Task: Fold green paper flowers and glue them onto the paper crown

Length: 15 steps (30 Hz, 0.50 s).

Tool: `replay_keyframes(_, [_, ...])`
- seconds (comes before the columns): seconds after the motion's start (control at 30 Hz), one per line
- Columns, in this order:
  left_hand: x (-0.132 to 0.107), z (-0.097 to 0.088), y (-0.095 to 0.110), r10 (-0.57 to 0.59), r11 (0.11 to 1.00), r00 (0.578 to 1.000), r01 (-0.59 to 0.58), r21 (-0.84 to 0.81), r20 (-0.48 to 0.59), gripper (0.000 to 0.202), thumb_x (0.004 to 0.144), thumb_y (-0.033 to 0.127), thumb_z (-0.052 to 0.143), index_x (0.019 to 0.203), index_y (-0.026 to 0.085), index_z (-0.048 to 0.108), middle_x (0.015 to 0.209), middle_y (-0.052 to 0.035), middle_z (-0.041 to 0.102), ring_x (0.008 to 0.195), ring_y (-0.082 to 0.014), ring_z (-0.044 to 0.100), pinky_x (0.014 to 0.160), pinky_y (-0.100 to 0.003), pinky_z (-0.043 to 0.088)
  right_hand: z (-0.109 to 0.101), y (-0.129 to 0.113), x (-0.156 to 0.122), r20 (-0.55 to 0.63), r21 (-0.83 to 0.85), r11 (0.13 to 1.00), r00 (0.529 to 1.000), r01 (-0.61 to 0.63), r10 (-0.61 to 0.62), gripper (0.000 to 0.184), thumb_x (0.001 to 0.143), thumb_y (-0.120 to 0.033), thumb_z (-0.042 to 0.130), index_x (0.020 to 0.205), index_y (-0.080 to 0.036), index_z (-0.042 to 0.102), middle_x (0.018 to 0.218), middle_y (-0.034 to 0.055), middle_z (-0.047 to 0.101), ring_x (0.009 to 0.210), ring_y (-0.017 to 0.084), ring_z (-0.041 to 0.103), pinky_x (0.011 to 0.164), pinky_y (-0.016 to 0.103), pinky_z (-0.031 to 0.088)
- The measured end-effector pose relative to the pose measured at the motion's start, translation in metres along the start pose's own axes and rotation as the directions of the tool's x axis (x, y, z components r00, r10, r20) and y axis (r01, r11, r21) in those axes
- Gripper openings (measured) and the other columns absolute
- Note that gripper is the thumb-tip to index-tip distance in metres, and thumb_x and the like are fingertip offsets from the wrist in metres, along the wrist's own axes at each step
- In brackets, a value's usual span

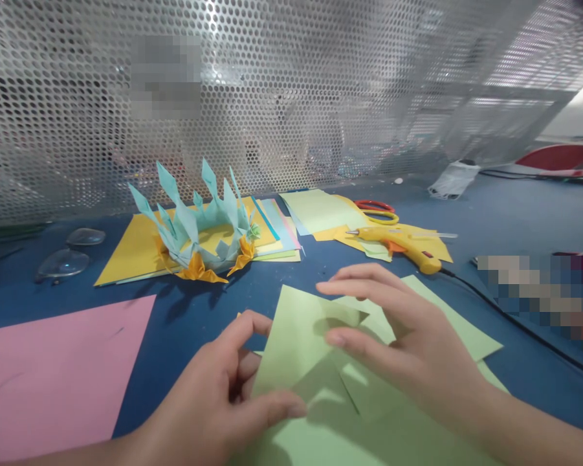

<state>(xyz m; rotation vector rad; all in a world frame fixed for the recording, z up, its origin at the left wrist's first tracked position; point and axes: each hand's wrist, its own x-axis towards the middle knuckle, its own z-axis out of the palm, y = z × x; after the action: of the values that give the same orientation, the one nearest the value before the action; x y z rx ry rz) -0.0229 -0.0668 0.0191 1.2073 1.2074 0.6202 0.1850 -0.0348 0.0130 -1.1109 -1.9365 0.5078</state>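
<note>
Blue tabletop (514, 223) (plain green paper (291, 336))

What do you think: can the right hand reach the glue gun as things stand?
Probably yes: the glue gun lies just beyond the right hand, and only paper and table show between them.

A pale green sheet of paper (296, 336) is pinched in the left hand (213, 388) by its near left part, thumb on top, its surface tipped up and its far edge slanting to a point at the right (whether it's folded, I can't make out from here). Beneath it, more loose green sheets (466, 330) overlap at odd angles on the blue worktop (315, 259), one corner jutting out to the right.
</note>
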Motion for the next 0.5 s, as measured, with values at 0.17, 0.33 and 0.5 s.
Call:
replay_keyframes(0.17, [-0.0011, 0.0012, 0.0023, 0.016, 0.990, 0.999, -0.011, 0.143, -0.034, 0.025, 0.069, 0.028, 0.063, 0.087, 0.024, 0.046, 0.048, 0.0140, 0.025, 0.045, -0.0079, 0.026, 0.044, -0.018, 0.021, 0.0020, -0.0037, -0.0043, 0.041, -0.068, 0.977, 0.979, 0.204, -0.202, 0.024, 0.077, -0.017, 0.073, 0.098, -0.024, 0.064, 0.101, 0.0046, 0.061, 0.094, 0.017, 0.064, 0.081, 0.028, 0.055])
replay_keyframes(0.33, [-0.0002, 0.0013, 0.0034, 0.037, 0.983, 0.998, -0.027, 0.184, -0.049, 0.026, 0.069, 0.029, 0.060, 0.091, 0.024, 0.046, 0.047, 0.0143, 0.024, 0.045, -0.0085, 0.027, 0.044, -0.018, 0.021, 0.0039, -0.0042, -0.0064, -0.008, -0.121, 0.955, 0.962, 0.270, -0.273, 0.027, 0.078, -0.014, 0.071, 0.097, -0.026, 0.058, 0.098, 0.0047, 0.059, 0.090, 0.018, 0.063, 0.078, 0.030, 0.057])
replay_keyframes(0.5, [0.0006, 0.0014, 0.0021, 0.009, 0.985, 1.000, -0.004, 0.172, -0.028, 0.035, 0.070, 0.035, 0.063, 0.097, 0.023, 0.045, 0.045, 0.0135, 0.035, 0.043, -0.0093, 0.034, 0.044, -0.020, 0.022, 0.0037, -0.0048, -0.0068, -0.031, -0.148, 0.951, 0.960, 0.271, -0.278, 0.028, 0.076, -0.012, 0.071, 0.094, -0.028, 0.056, 0.088, 0.0031, 0.058, 0.079, 0.018, 0.063, 0.068, 0.031, 0.057])
